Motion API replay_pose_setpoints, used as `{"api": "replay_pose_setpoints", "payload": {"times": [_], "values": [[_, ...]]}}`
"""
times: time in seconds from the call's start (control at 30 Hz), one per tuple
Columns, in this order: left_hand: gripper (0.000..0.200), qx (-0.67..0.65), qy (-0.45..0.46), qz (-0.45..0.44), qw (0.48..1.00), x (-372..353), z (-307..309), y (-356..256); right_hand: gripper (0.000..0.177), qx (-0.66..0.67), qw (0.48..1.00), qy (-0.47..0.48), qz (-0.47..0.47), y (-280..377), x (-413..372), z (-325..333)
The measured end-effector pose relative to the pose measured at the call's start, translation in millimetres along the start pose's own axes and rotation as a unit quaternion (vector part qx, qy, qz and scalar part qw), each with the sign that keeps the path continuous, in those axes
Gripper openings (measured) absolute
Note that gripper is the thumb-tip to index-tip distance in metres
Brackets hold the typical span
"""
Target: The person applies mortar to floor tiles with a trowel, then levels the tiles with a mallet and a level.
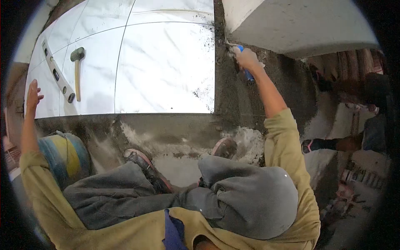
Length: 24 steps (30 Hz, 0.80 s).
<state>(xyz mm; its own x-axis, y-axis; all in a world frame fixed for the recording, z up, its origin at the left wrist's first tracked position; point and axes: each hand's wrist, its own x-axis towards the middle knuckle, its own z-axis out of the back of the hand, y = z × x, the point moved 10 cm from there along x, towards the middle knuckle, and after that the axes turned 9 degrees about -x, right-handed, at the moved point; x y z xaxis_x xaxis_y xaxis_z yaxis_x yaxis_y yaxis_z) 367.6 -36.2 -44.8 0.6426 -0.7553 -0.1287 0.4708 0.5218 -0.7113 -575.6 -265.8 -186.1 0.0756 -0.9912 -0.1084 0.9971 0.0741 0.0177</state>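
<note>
My right hand (248, 59) is wrapped round the blue handle of a trowel (250, 76), over the dark mortar bed (233, 93) at the tiles' right edge. The trowel's thin metal shank points toward the wall corner, and its blade is hard to make out. At the left, my left hand (33, 96) has its fingers apart and holds nothing, over the left edge of the white marbled tiles (166, 71). Nearest to it lies a spirit level (56, 74), slanted across the tiles. Beside the level rests a mallet (77, 68) with a dark head and wooden handle.
A blue and yellow bucket (66, 154) stands by my left knee. A pale wall block (300, 25) juts out at the upper right. Another person's sandalled foot (310, 146) shows on the right. My shoes (146, 164) rest just below the tiles' front edge.
</note>
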Motion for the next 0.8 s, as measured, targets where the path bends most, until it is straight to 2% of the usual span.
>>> {"api": "replay_pose_setpoints", "payload": {"times": [0.03, 0.07, 0.1, 0.17, 0.2, 0.27, 0.3, 0.33, 0.37, 0.4, 0.47, 0.53, 0.63, 0.67, 0.73, 0.8], "values": [[0.089, 0.021, 0.009, -0.036, 0.999, 0.2, -2.8, -4.3, 0.067, 0.104, 0.994, -0.003, -0.042, 8.3, -16.6, 30.6], [0.089, 0.022, 0.009, -0.036, 0.999, 3.5, -1.3, -2.6, 0.066, 0.207, 0.975, -0.003, -0.085, 10.7, -28.2, 44.8], [0.090, 0.009, -0.003, -0.052, 0.999, 6.1, 4.0, -1.3, 0.066, 0.206, 0.975, -0.003, -0.081, 7.1, -20.5, 29.8], [0.090, -0.002, -0.008, -0.073, 0.997, 8.8, 8.5, 3.8, 0.065, 0.066, 0.997, 0.002, -0.033, -8.2, -8.7, -14.8], [0.089, -0.012, -0.001, -0.050, 0.999, 12.8, 9.3, 13.0, 0.065, 0.069, 0.997, -0.006, -0.039, -10.7, -9.5, -3.4], [0.087, -0.025, 0.008, -0.030, 0.999, 6.6, 6.0, 14.0, 0.060, 0.145, 0.987, 0.068, -0.033, -1.2, -27.5, 12.8], [0.085, -0.011, 0.026, -0.023, 0.999, -3.4, -1.6, 2.9, 0.053, 0.204, 0.977, 0.040, -0.037, 5.8, -40.8, 25.4], [0.083, 0.002, 0.038, -0.017, 0.999, -8.3, -3.7, -7.2, 0.053, 0.208, 0.977, 0.030, -0.035, 21.8, -53.4, 42.2], [0.081, -0.005, 0.012, -0.047, 0.999, -1.9, 0.7, -8.2, 0.050, 0.337, 0.935, 0.089, -0.064, 42.8, -73.6, 44.0], [0.078, -0.027, 0.006, -0.052, 0.998, 11.3, 4.8, 2.3, 0.047, 0.460, 0.871, 0.146, -0.092, 63.8, -87.0, 37.5], [0.076, -0.058, 0.028, -0.024, 0.998, 55.3, 1.6, 40.3, 0.043, 0.476, 0.849, 0.231, -0.005, 112.2, -85.9, 4.8], [0.075, -0.070, 0.057, -0.035, 0.995, 45.8, -29.8, 15.8, 0.040, 0.451, 0.847, 0.267, 0.093, 182.0, -92.5, -9.0], [0.077, -0.059, 0.080, -0.075, 0.992, 14.8, -76.8, -58.6, 0.040, 0.494, 0.782, 0.370, 0.093, 266.6, -115.8, -17.2], [0.077, -0.042, 0.083, -0.084, 0.992, 8.8, -87.2, -82.7, 0.040, 0.508, 0.761, 0.394, 0.085, 284.7, -116.3, -16.3], [0.073, -0.076, 0.104, -0.108, 0.986, 4.7, -99.6, -113.7, 0.038, 0.556, 0.737, 0.380, 0.058, 303.6, -96.5, -25.6], [0.067, -0.088, 0.121, -0.126, 0.981, -13.6, -104.8, -145.0, 0.036, 0.585, 0.728, 0.354, 0.047, 295.3, -74.7, -26.0]]}}
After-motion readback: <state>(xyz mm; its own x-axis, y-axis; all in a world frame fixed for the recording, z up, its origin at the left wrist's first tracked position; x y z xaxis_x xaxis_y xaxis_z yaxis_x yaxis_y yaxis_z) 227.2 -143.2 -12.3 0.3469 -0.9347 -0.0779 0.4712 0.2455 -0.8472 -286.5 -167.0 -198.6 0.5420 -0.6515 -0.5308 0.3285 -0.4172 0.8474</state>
